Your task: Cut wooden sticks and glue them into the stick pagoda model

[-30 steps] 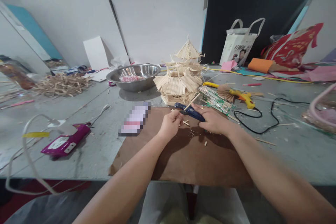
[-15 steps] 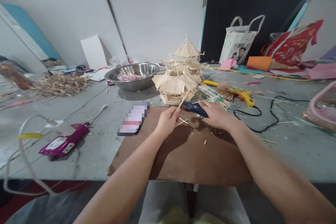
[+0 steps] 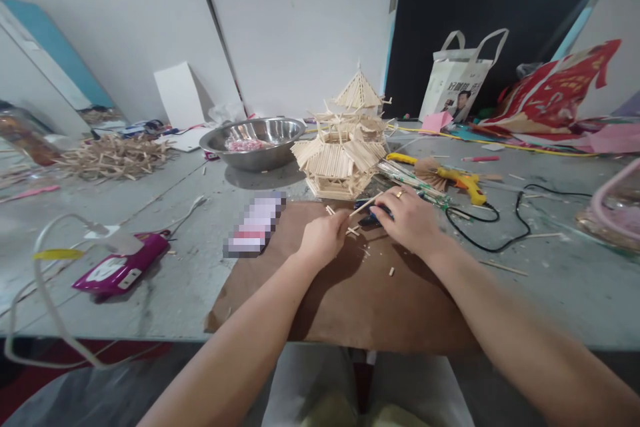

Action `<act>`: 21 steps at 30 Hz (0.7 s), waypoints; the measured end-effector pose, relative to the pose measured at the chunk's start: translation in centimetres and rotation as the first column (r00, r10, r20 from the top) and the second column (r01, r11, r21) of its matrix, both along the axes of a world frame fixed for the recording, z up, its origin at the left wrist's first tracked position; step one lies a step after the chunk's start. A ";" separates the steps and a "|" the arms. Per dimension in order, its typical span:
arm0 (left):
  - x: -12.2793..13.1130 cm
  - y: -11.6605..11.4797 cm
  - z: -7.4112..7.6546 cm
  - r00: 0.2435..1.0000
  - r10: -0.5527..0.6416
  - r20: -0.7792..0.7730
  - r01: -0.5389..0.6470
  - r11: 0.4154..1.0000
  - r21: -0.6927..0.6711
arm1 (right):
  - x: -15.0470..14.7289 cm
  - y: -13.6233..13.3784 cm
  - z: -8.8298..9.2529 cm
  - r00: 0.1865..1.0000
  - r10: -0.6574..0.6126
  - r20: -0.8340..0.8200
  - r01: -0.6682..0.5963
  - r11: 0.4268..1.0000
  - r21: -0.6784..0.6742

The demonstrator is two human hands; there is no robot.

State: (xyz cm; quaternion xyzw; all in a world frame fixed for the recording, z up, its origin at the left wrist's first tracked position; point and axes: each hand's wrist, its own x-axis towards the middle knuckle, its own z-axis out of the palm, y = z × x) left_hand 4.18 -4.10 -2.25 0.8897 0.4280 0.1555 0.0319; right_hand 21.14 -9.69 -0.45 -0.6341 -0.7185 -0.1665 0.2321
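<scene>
My left hand [image 3: 324,238] is closed in a pinch on a thin wooden stick [image 3: 365,205] that slants up to the right. My right hand [image 3: 411,219], with a ring on one finger, is wrapped over a dark blue tool [image 3: 371,216] that it mostly hides. Both hands rest above a brown board [image 3: 350,293] strewn with small stick offcuts. Just behind the hands stands a tiered pagoda model [image 3: 346,143] built of wooden sticks.
A steel bowl [image 3: 255,141] sits left of the model. A yellow glue gun [image 3: 463,181] with a black cord [image 3: 500,227] lies to the right. A pile of sticks [image 3: 113,157] and a pink device [image 3: 123,268] lie on the left. Bags stand at the back right.
My right hand has shifted left over the blue tool, covering more of it. The stick in my left hand has tilted lower and points toward the right hand.
</scene>
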 end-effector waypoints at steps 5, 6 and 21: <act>0.4 -0.8 0.2 0.990 -0.024 -0.137 0.031 0.998 0.047 | -0.9 0.6 -1.0 0.975 0.186 0.119 -0.192 0.981 0.040; 0.5 -0.8 0.3 0.989 -0.024 -0.148 0.033 0.998 0.059 | -0.9 0.7 -1.2 0.971 0.202 0.125 -0.204 0.979 0.006; 0.4 -1.0 0.4 0.987 -0.031 -0.156 0.055 0.986 0.154 | -1.0 0.7 -1.9 0.971 0.202 0.126 -0.188 0.975 -0.116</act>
